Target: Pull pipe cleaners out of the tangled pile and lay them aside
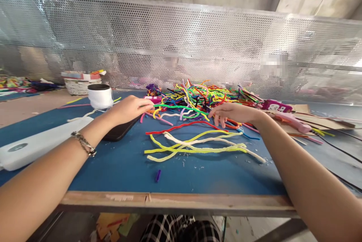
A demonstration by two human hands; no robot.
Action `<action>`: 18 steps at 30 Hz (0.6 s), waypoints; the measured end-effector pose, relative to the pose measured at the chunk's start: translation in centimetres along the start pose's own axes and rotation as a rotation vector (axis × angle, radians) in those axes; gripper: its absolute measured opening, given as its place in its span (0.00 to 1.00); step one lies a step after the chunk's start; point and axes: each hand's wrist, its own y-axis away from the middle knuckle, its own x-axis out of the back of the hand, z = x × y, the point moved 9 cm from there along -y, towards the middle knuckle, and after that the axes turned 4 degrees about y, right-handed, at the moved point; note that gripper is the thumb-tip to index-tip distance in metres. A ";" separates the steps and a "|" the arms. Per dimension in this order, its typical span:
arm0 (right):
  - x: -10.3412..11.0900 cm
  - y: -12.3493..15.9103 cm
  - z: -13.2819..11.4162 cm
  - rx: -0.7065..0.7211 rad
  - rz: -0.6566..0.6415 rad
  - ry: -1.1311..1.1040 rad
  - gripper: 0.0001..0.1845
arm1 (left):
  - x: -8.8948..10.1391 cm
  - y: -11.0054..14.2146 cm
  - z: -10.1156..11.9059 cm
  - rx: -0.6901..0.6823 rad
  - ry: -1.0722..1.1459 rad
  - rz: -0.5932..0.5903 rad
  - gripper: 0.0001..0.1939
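Observation:
A green pipe cleaner (pixel 181 107) stretches between my two hands, above the blue tabletop. My left hand (pixel 138 105) pinches its left end, fingers closed. At the other end, the thumb and index finger of my right hand (pixel 230 113) close on the strand, while the other fingers hang loosely down. Nearer to me lie a red pipe cleaner (pixel 183 125) and several yellow and cream pipe cleaners (pixel 195 150), loosely crossed. Just beyond my hands rises a tangled heap of many-coloured pipe cleaners (pixel 198 94).
Left of my hands are a dark phone (pixel 120 130), a white device (pixel 42 144) and a white thread spool (pixel 99 96). A pink glue gun (pixel 294 121) with black cables lies at right. A purple scrap (pixel 158 176) sits up front. Behind stands a perforated metal screen (pixel 198 34).

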 end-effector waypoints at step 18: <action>-5.0 -0.8 -10.3 0.456 0.578 0.686 0.14 | -2.4 0.8 6.8 -0.041 0.218 -0.020 0.16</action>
